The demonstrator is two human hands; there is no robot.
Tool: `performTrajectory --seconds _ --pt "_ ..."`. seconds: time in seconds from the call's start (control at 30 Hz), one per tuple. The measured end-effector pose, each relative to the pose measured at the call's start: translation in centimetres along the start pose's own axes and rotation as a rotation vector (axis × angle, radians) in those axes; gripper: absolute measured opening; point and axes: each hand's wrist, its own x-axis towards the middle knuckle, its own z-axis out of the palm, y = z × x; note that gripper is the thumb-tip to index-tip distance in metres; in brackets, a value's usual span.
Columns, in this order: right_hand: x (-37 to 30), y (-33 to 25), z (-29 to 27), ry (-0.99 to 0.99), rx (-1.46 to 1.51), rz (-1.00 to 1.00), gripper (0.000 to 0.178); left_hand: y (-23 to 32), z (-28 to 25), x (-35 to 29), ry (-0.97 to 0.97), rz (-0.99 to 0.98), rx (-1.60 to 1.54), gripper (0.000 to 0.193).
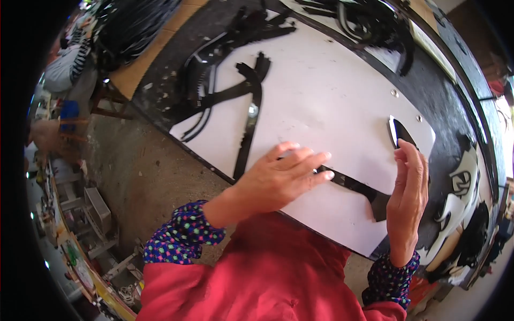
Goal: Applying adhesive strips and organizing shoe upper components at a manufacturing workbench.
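Note:
My left hand (284,176) lies palm down with its fingers spread over a black strip (356,185) on the white board (321,107). This strip runs from under that hand toward the right and widens into a dark curved end. On the right, my right hand (409,198) has curled fingers, their tips at the lower end of a dark, pointed, blade-like piece (398,128) with a bright edge. The fingers hide part of this piece. Another black strip (249,128) lies left of my left hand, crossing a second black strip (222,97) near its upper end.
Black curved pieces (201,67) lie at the board's far left, and more dark pieces (364,24) at the far side. White cut-out pieces (458,198) lie beyond my right hand. At left are a wooden stool (110,104), a black bundle (134,32) and another person (61,67).

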Motion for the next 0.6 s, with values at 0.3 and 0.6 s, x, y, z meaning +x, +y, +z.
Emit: performTrajectory --seconds 0.3,0.6 --pt "0.5 -0.4 7.4 -0.156 -0.051 -0.047 0.054 0.6 3.2 -0.5 0.195 0.01 -0.181 0.026" --pt "0.1 1.0 9.9 0.009 -0.119 -0.006 0.049 -0.6 3.1 0.4 0.147 0.028 -0.556 0.023"
